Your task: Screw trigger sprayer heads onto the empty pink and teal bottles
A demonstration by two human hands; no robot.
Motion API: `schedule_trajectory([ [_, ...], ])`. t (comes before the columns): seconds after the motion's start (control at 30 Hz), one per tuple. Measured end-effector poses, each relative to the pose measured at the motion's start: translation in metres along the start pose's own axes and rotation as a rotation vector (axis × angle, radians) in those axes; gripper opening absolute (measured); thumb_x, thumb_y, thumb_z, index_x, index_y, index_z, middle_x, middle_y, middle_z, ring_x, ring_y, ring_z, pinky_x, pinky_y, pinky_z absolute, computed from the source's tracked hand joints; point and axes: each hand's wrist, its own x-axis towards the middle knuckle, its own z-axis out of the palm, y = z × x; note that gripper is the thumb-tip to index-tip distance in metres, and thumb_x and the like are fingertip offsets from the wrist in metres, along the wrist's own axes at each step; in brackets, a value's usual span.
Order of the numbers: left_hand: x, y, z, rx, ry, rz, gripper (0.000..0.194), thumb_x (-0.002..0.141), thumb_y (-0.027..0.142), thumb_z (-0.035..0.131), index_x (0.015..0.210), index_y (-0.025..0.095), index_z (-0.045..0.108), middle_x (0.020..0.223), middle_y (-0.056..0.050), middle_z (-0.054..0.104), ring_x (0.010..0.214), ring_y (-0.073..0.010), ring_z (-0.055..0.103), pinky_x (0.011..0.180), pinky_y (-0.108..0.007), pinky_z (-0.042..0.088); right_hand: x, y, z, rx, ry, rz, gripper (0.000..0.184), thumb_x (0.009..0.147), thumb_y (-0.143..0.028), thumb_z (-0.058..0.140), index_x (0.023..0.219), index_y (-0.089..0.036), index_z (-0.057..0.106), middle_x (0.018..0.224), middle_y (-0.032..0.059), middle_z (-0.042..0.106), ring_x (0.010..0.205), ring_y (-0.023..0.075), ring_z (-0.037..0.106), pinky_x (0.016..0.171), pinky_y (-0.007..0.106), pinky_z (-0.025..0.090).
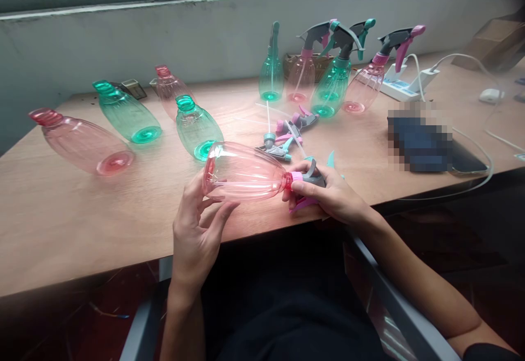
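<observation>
A clear pink spray bottle [246, 174] lies sideways in the air between my hands, above the table's front edge. My left hand [200, 224] cups its base end, thumb below and fingers behind it. At the neck, my right hand [324, 188] grips the pink collar and grey trigger sprayer head [314, 178], which sits against the bottle's mouth. Whether the collar is fully screwed on I cannot tell. Loose trigger sprayer heads with thin tubes, one with a teal collar [269, 141] and one with a pink collar [283, 127], lie just beyond the bottle.
Open-necked bottles stand at left, including a pink one [84, 142] and a green one [129, 112]. Several bottles with sprayer heads, including a green one [332, 90], stand near the wall. A power strip [400, 88], cables and a blurred dark object [420, 142] occupy the right.
</observation>
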Motion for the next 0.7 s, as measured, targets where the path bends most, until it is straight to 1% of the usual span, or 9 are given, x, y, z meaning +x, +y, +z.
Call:
schedule_trajectory([
  [0.1, -0.0003, -0.0015, 0.0002, 0.015, -0.004, 0.005, 0.064, 0.092, 0.033, 0.082, 0.151, 0.034, 0.056, 0.149, -0.007, 0.064, 0.119, -0.0204, 0.073, 0.098, -0.032, 0.068, 0.0005, -0.0003, 0.0004, -0.002, 0.016, -0.003, 0.031, 0.094, -0.040, 0.085, 0.111, -0.021, 0.067, 0.090, 0.0054, 0.082, 0.073, 0.0224, 0.079, 0.073, 0.036, 0.066],
  [0.23, -0.0002, -0.0012, 0.0000, 0.120, -0.050, 0.033, 0.067, 0.094, 0.035, 0.079, 0.155, 0.031, 0.050, 0.154, -0.011, 0.061, 0.125, -0.0249, 0.072, 0.102, -0.038, 0.067, 0.0012, -0.0015, 0.0015, 0.011, 0.009, -0.020, 0.030, 0.094, -0.041, 0.085, 0.108, -0.020, 0.069, 0.091, 0.0064, 0.082, 0.074, 0.0223, 0.078, 0.072, 0.036, 0.067],
  [0.3, -0.0005, -0.0018, -0.0013, 0.157, -0.066, 0.055, 0.073, 0.091, 0.038, 0.083, 0.155, 0.030, 0.049, 0.155, -0.012, 0.060, 0.131, -0.0283, 0.069, 0.107, -0.043, 0.065, 0.0012, -0.0018, 0.0019, 0.005, 0.008, -0.022, 0.030, 0.093, -0.040, 0.086, 0.109, -0.020, 0.068, 0.091, 0.0061, 0.082, 0.073, 0.0222, 0.078, 0.072, 0.037, 0.067],
  [0.37, -0.0012, -0.0034, -0.0029, 0.173, -0.077, 0.080, 0.079, 0.084, 0.042, 0.089, 0.152, 0.029, 0.050, 0.152, -0.013, 0.062, 0.137, -0.0316, 0.066, 0.114, -0.049, 0.060, 0.0009, -0.0020, 0.0018, -0.010, 0.011, -0.017, 0.031, 0.093, -0.040, 0.086, 0.110, -0.021, 0.067, 0.090, 0.0059, 0.082, 0.073, 0.0224, 0.079, 0.073, 0.037, 0.066],
  [0.43, -0.0021, -0.0056, -0.0041, 0.167, -0.070, 0.079, 0.074, 0.081, 0.045, 0.091, 0.143, 0.026, 0.055, 0.148, -0.013, 0.065, 0.141, -0.0340, 0.063, 0.118, -0.052, 0.056, 0.0006, -0.0022, 0.0014, -0.022, 0.010, -0.014, 0.030, 0.094, -0.040, 0.085, 0.109, -0.020, 0.067, 0.090, 0.0060, 0.082, 0.073, 0.0224, 0.079, 0.073, 0.036, 0.066],
  [0.53, -0.0033, -0.0077, -0.0044, 0.121, -0.039, 0.028, 0.058, 0.085, 0.047, 0.088, 0.130, 0.025, 0.059, 0.149, -0.014, 0.065, 0.141, -0.0348, 0.064, 0.116, -0.052, 0.058, 0.0003, -0.0024, 0.0006, -0.015, 0.001, -0.019, 0.027, 0.096, -0.039, 0.084, 0.106, -0.020, 0.067, 0.088, 0.0057, 0.082, 0.073, 0.0212, 0.079, 0.073, 0.034, 0.065],
  [0.6, -0.0032, -0.0075, -0.0040, 0.098, -0.037, 0.010, 0.057, 0.087, 0.046, 0.086, 0.133, 0.027, 0.059, 0.153, -0.013, 0.063, 0.142, -0.0339, 0.064, 0.115, -0.052, 0.058, 0.0003, -0.0022, 0.0002, -0.006, -0.006, -0.020, 0.025, 0.097, -0.038, 0.083, 0.105, -0.020, 0.068, 0.088, 0.0056, 0.082, 0.073, 0.0206, 0.079, 0.073, 0.033, 0.065],
  [0.7, -0.0013, -0.0056, -0.0041, 0.132, -0.029, 0.047, 0.065, 0.087, 0.041, 0.087, 0.145, 0.032, 0.058, 0.159, -0.011, 0.058, 0.146, -0.0333, 0.059, 0.118, -0.052, 0.056, 0.0005, -0.0016, -0.0001, -0.001, -0.005, -0.014, 0.026, 0.096, -0.038, 0.083, 0.108, -0.020, 0.068, 0.090, 0.0061, 0.082, 0.074, 0.0216, 0.079, 0.072, 0.034, 0.065],
])
